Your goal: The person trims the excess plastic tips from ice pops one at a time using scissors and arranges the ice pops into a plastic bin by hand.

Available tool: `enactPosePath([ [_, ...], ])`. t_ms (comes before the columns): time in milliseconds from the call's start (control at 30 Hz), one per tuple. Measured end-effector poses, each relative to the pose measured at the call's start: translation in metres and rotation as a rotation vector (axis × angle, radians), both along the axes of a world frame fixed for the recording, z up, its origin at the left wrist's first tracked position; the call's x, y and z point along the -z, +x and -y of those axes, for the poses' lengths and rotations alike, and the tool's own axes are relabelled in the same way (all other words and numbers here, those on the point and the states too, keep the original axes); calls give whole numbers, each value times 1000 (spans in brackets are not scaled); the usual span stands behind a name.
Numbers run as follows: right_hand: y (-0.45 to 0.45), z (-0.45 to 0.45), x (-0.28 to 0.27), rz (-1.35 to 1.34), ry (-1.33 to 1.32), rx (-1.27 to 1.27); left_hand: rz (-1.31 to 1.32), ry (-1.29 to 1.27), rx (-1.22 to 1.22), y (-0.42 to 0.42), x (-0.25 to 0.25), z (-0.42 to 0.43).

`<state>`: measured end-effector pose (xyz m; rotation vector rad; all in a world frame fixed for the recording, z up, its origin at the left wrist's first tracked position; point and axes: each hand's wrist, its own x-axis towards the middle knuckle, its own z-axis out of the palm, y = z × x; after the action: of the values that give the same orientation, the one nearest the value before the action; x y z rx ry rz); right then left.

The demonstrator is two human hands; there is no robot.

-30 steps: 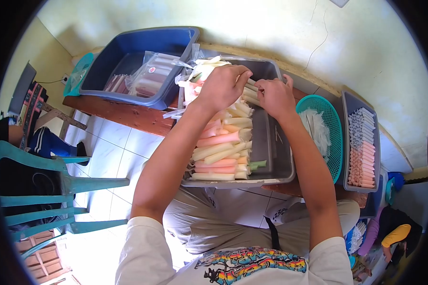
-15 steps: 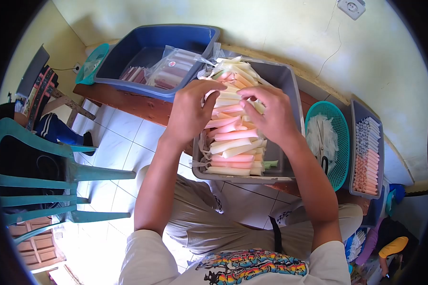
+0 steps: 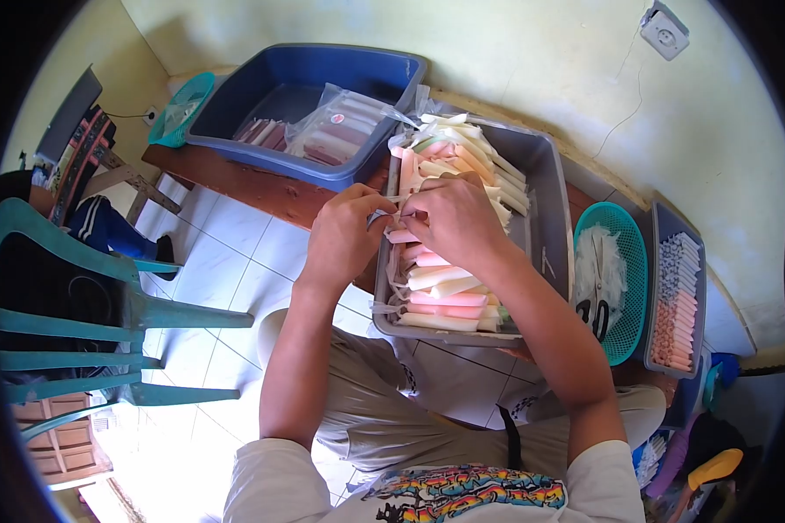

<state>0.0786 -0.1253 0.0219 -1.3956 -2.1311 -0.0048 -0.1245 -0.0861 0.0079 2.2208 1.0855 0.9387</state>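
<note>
A grey tub [image 3: 545, 187] holds a heap of slim filled plastic tubes [image 3: 449, 298], pale yellow, pink and orange, with some green; they look like ice pops. Over the heap's left side, my left hand [image 3: 344, 231] is closed, thumb and fingers pinched on a thin plastic tube end. Close beside it, my right hand [image 3: 458, 218] pinches the same plastic end, its back covering some of the tubes. Most of that tube is hidden by my fingers. Loose clear plastic tails stick out along the heap's left edge.
A blue tub [image 3: 235, 148] at the upper left holds bagged tubes [image 3: 340, 131]. Right of the grey tub, a green basket [image 3: 634, 336] holds plastic bags and scissors [image 3: 595, 305]. Beyond is a tray of patterned tubes [image 3: 676, 296]. A green chair [image 3: 70, 336] stands left; another person [image 3: 706, 462] is lower right.
Both hands have come down and closer together, going from loosely curled fingers above the heap to pinching a plastic tube end. The view has shifted slightly.
</note>
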Motion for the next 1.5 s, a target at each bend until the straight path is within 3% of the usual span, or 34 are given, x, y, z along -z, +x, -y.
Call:
enactPosePath([
  [200, -9, -8, -4, 181, -216, 147, -9, -39, -34, -1, 4, -5],
  [433, -11, -13, 1, 239, -161, 142, -32, -15, -20, 1, 3, -7],
  [533, -11, -13, -2, 174, -239, 148, -51, -14, -26, 3, 0, -6],
  [933, -6, -12, -9, -136, -110, 73, 109, 53, 21, 5, -5, -11],
  [1100, -2, -3, -24, -241, 25, 69, 217, 21, 32, 8, -18, -8],
  [1267, 6, 10, -40, -345, 144, 61, 373, -172, 16, 16, -19, -7],
  [1500, 29, 32, -54, -379, 278, 110, 390, -117, 191, 36, -21, -5],
])
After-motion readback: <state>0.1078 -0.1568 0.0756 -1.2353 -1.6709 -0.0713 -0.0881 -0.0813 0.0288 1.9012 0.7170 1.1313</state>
